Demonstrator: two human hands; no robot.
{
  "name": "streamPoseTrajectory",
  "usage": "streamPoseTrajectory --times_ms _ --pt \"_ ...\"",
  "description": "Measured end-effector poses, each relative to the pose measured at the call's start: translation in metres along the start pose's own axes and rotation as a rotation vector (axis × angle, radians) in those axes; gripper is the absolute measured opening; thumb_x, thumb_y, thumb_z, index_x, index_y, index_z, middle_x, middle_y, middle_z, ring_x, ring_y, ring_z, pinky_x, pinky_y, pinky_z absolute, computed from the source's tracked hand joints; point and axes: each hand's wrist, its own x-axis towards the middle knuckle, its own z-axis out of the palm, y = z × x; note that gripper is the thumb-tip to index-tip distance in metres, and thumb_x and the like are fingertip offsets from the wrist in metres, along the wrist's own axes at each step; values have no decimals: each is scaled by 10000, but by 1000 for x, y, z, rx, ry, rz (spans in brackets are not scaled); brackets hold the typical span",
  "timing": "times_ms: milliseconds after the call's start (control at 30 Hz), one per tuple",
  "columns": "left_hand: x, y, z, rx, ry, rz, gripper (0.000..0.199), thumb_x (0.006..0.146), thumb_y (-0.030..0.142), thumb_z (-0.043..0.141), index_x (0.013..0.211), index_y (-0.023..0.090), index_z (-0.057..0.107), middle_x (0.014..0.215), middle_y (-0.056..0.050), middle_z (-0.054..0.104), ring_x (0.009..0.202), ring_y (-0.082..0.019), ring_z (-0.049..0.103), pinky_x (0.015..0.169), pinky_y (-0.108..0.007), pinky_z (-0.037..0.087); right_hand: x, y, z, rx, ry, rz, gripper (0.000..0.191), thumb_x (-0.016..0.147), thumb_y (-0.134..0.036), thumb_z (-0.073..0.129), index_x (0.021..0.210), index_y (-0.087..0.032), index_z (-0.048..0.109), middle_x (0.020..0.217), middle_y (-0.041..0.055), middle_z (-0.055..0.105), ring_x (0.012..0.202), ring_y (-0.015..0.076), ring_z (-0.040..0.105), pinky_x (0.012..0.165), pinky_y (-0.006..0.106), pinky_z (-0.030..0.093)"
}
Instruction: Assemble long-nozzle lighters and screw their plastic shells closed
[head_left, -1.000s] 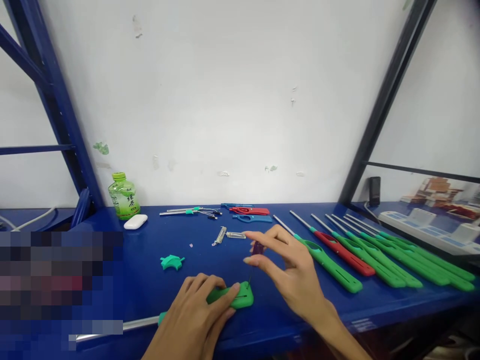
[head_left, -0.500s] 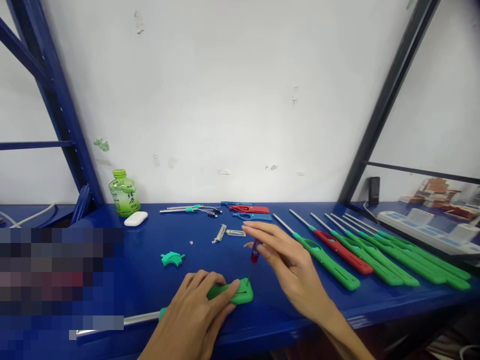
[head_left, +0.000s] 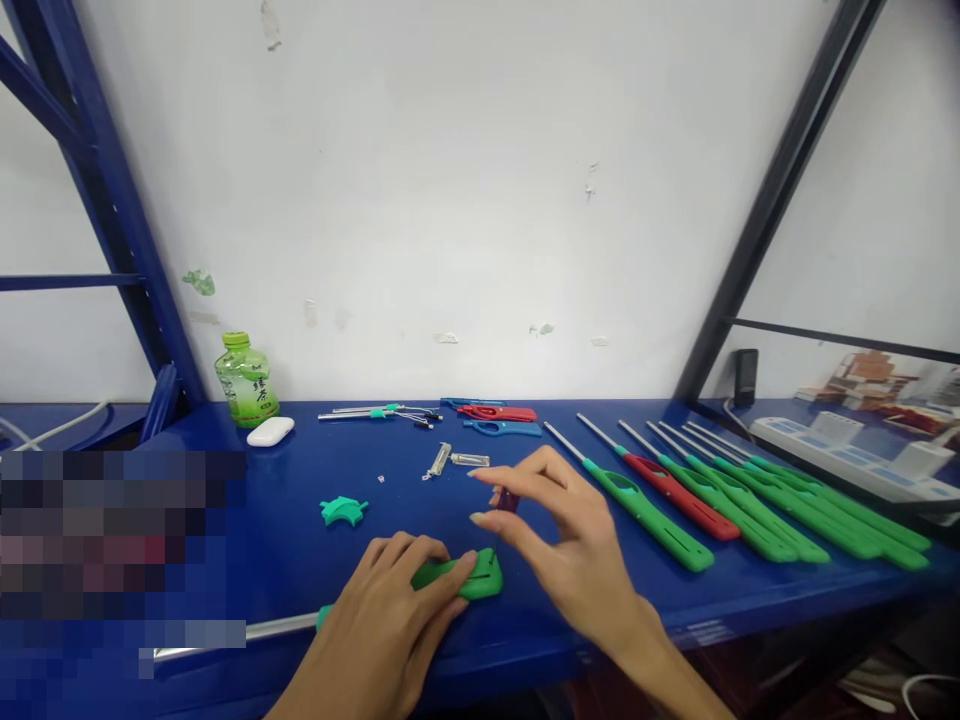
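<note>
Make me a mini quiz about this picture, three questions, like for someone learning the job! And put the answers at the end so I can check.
1. What does the right hand hold?
A) a bottle
B) a screwdriver
C) a white cable

2. True or false: among the long lighters lined up on the right, the red one is at the far right end.

3. Fill in the missing word: the left hand holds a lighter handle whose colour is ____.

Key:
1. B
2. False; it is second from the left.
3. green
</note>
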Motion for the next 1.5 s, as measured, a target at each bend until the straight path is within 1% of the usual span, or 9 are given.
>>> streamPoseTrajectory --times_ms 133,333,467,600,700,867,1067,1267,1500 --pt "0 -1 1 -2 -2 -1 393 1057 201 564 1425 329 622 1119 -24 722 961 -224 667 819 -350 529 -3 -4 1 67 -104 37 362 1088 -184 563 1363 -353 729 1251 40 748 1132 189 715 980 325 591" --pt "-1 -3 1 7 5 17 411 1059 211 572 1452 325 601 1129 -28 720 971 -218 668 822 -337 550 -3 5 5 -8 177 -67 217 937 -202 816 1116 -324 832 891 4 735 806 164 700 747 280 601" --pt "-2 -4 3 1 -4 17 422 1062 220 571 1471 323 585 1139 -34 714 989 -224 665 850 -351 564 -1 10 0 83 32 68 284 1057 -243 642 1287 -335 781 1080 58 767 980 210 738 842 337 624" --pt "-3 -3 3 -2 -20 5 403 1057 219 582 1443 332 605 1145 -32 715 1005 -237 667 853 -371 566 0 9 8 311 40 165 211 997 -227 728 1159 -330 817 984 27 757 880 190 726 758 307 613" --pt "-3 -2 3 -17 -15 2 408 1058 200 566 1445 326 601 1127 -32 717 987 -232 663 834 -361 558 0 4 13 184 127 125 226 907 -228 840 1096 -352 832 935 5 707 850 179 676 797 316 591" --pt "-2 -2 2 -19 -1 8 418 1057 200 569 1457 318 588 1133 -31 715 987 -237 659 834 -370 546 -1 0 7 264 -59 205 236 1075 -264 627 1212 -366 790 1145 18 782 1044 189 735 899 321 595" --pt "0 1 0 -7 12 5 383 1064 206 559 1426 315 622 1106 -24 712 948 -234 657 796 -367 525 -4 1 9 -72 133 6 189 988 -239 760 1117 -360 827 849 1 632 809 173 626 735 305 569" --pt "1 2 -1 -40 9 -4 391 1094 231 519 1465 333 589 1114 -11 706 959 -218 642 823 -362 511 -1 -7 -6 73 -123 148 294 1110 -232 523 1279 -320 747 1207 52 728 1082 205 712 899 340 611" --pt "3 2 -2 -9 55 30 348 1105 239 492 1423 305 617 1068 -21 719 917 -221 640 796 -347 495 -4 -4 12 -73 151 -4 162 988 -251 762 1128 -310 817 928 14 715 807 166 694 763 299 608"
